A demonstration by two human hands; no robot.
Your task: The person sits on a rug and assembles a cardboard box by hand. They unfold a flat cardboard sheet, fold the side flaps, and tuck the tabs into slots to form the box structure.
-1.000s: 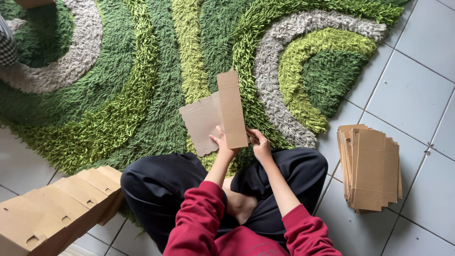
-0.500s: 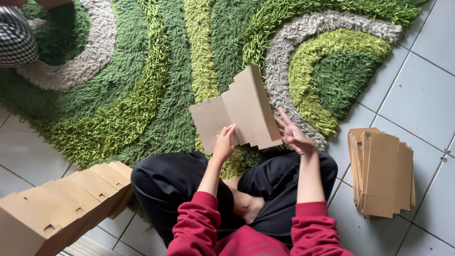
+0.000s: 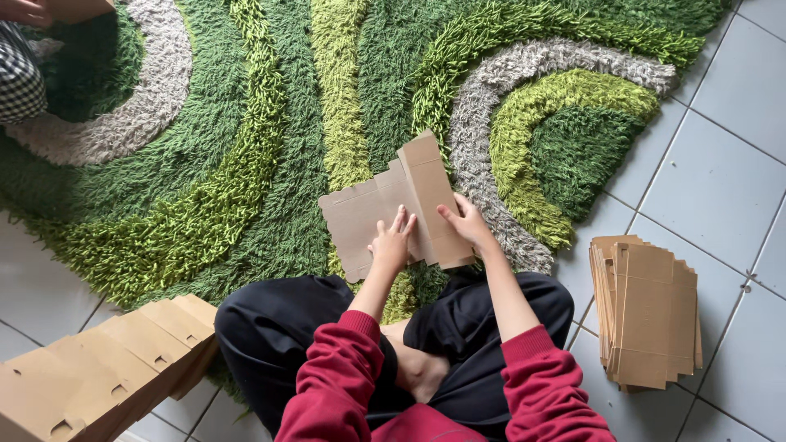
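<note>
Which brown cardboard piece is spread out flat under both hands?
The unfolded brown cardboard blank on the green rug, touched by left hand and right hand; the others lie stacked, untouched, at either side.

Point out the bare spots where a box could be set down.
Free: rug left of the cardboard sheet; grey tiles above the flat stack. Crowded: folded boxes at lower left, both hands, left hand and right hand, on the sheet.

Rug: a shaggy rug in green, lime and grey swirls is covering the floor.
Tiles: grey tiles are showing on the right.
Flat stack: flat cardboard blanks are lying on the tiles.
Folded boxes: assembled boxes are sitting lower left.
Checked cloth: a checked sleeve is showing at the upper left edge.
</note>
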